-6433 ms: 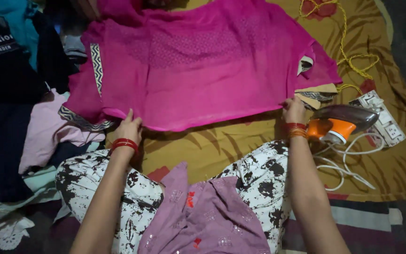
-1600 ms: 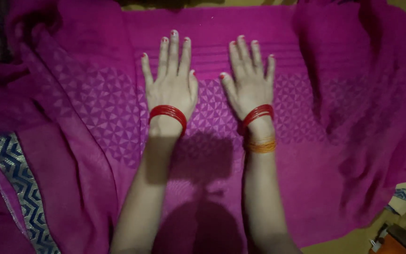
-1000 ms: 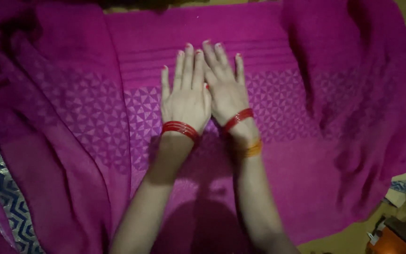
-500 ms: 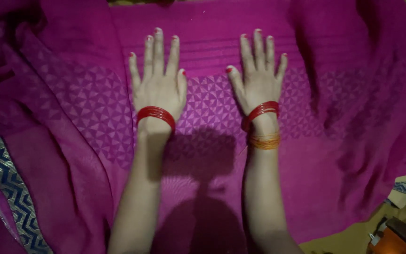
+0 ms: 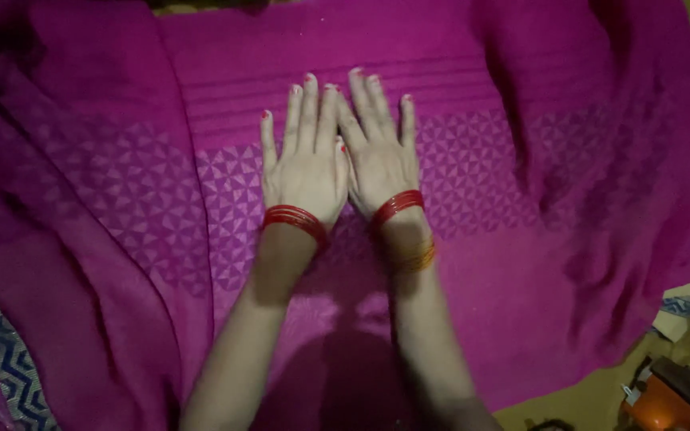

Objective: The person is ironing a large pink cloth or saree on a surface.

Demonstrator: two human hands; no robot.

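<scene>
Both hands flat, palms down, on the magenta garment (image 5: 473, 263); left hand (image 5: 305, 164) and right hand (image 5: 377, 160) touching side by side at its middle, fingers (image 5: 311, 104) extended, gripping nothing. Cloth spreads out left-right under them, patterned band crossing beneath the palms. Orange iron (image 5: 664, 399) lower right, well apart

Orange iron (image 5: 664, 399) near lower-right corner
</scene>
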